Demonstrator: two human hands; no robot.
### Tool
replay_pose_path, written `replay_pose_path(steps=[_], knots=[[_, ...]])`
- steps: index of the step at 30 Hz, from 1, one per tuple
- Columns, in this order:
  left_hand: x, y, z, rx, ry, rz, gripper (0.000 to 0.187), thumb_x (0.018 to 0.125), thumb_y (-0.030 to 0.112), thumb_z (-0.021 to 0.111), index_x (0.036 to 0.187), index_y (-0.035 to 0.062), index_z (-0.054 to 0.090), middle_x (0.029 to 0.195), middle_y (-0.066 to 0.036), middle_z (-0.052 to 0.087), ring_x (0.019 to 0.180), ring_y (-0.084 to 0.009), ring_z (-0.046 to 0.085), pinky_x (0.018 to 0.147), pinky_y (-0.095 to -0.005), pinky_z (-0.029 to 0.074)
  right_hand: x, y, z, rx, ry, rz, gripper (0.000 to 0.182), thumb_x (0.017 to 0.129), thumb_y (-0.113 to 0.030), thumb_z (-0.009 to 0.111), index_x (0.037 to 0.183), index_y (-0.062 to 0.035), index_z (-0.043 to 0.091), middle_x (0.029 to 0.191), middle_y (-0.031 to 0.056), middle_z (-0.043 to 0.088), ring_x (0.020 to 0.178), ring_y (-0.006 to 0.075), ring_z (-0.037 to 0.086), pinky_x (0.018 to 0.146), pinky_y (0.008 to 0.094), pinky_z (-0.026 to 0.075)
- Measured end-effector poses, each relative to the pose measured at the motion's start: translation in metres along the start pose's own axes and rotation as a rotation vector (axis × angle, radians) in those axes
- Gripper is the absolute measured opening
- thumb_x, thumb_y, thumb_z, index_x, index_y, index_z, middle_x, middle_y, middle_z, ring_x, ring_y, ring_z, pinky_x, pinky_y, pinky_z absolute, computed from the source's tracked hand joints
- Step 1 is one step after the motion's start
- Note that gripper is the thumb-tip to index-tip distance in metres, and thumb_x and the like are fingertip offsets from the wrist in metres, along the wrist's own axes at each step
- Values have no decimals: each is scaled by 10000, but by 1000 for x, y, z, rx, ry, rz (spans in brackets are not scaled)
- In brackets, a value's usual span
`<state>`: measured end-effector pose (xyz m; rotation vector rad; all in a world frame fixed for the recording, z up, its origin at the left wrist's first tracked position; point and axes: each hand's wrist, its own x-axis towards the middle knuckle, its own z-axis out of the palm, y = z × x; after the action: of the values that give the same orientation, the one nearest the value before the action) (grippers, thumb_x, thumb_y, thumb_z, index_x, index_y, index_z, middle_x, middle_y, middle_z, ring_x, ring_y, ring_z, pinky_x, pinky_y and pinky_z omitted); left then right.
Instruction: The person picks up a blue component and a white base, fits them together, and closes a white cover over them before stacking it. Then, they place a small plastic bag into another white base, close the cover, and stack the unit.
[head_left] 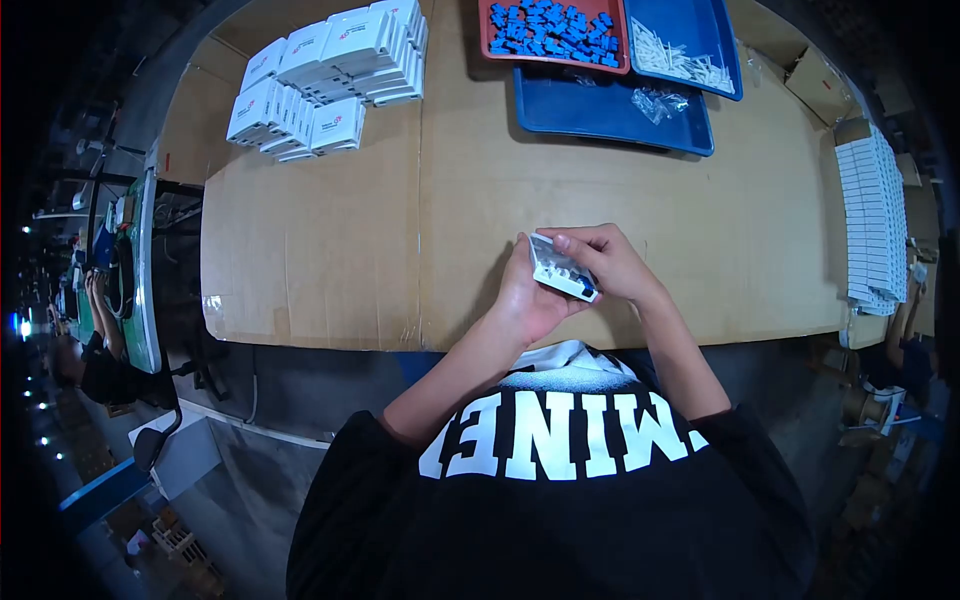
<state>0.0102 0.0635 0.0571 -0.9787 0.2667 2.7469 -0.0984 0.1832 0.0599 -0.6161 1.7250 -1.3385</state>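
A small shallow white box [573, 286] is held tilted above the table's front part. Inside it are white pieces, a blue piece at the lower right corner, and something shiny and clear near the top. My left hand [530, 300] cradles the box from below and the left, closed around its side. From the upper right, my right hand [612, 262] is bent over the box with its fingers closed at the top edge. What its fingertips pinch there is partly hidden.
Stacked white boxes [340, 50] stand at the back left. At the back are a red tray [483, 40] of blue parts, a blue tray [738, 70] of white sticks, and another blue tray [580, 115] with clear bags. White cartons [870, 215] are piled right. Other people sit at both sides.
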Motion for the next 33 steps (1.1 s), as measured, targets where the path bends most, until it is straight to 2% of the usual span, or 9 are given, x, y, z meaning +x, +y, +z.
replay_pose_path(steps=[2,11,14,16,17,19,22,26,33], knots=[[-1,3,1,33,19,-33,731,1084,642,106,1542,135,367,1491,-167,479,1375,-353,494,1104,-621,421,2,0,-2,8,2,6,409,1051,-378,628,1258,-48,753,956,64,773,861,103,659,796,276,546],[11,4,-14,-55,27,-114,704,1087,635,139,1494,131,416,1452,-169,508,1306,-355,532,1093,-610,430,6,1,-4,-87,-65,136,399,1055,-378,627,1212,-41,773,834,33,751,752,58,603,700,263,526],[13,6,-19,-54,-25,-105,691,1091,627,158,1496,125,408,1462,-173,499,1314,-359,527,1094,-623,429,5,1,-2,-81,-54,143,389,1063,-367,616,1236,-52,765,866,34,759,773,58,607,723,265,532],[1,9,-4,-27,-5,-58,640,1099,592,194,1453,124,451,1412,-172,532,1288,-356,545,1067,-617,450,-2,-8,2,-7,-31,99,384,1044,-315,645,1320,-58,716,1111,109,765,984,128,675,881,298,544],[-2,13,3,4,6,-1,591,1107,557,230,1410,122,493,1362,-172,565,1262,-353,564,1040,-612,471,-3,-5,5,-10,-30,94,384,1044,-315,645,1320,-58,716,1111,109,765,984,128,675,881,298,544],[0,19,0,-6,-55,19,576,1105,556,259,1403,128,506,1364,-167,566,1275,-351,559,1052,-609,463,-8,1,16,-100,106,-274,499,962,-292,753,1397,-67,654,1389,172,661,1244,236,643,1034,345,509],[-7,24,7,-10,-130,21,564,1102,565,276,1380,144,529,1294,-107,608,1218,-279,603,1058,-507,488,-20,-13,14,-186,105,-349,580,910,-238,793,1436,-67,617,1522,186,552,1376,312,561,1111,389,465],[-24,20,27,101,-51,87,553,1085,585,329,1341,143,542,1205,-75,652,1158,-234,636,1018,-468,510,-23,-20,13,-434,189,-625,640,845,-346,828,1390,-58,654,1477,193,591,1337,371,588,1102,428,470],[-48,11,44,292,-96,263,598,1102,573,281,1358,85,514,1243,-113,645,1138,-238,675,967,-409,570,-29,-19,22,-329,269,-883,768,793,-489,837,1325,39,671,1433,263,601,1324,431,586,1112,537,433]])
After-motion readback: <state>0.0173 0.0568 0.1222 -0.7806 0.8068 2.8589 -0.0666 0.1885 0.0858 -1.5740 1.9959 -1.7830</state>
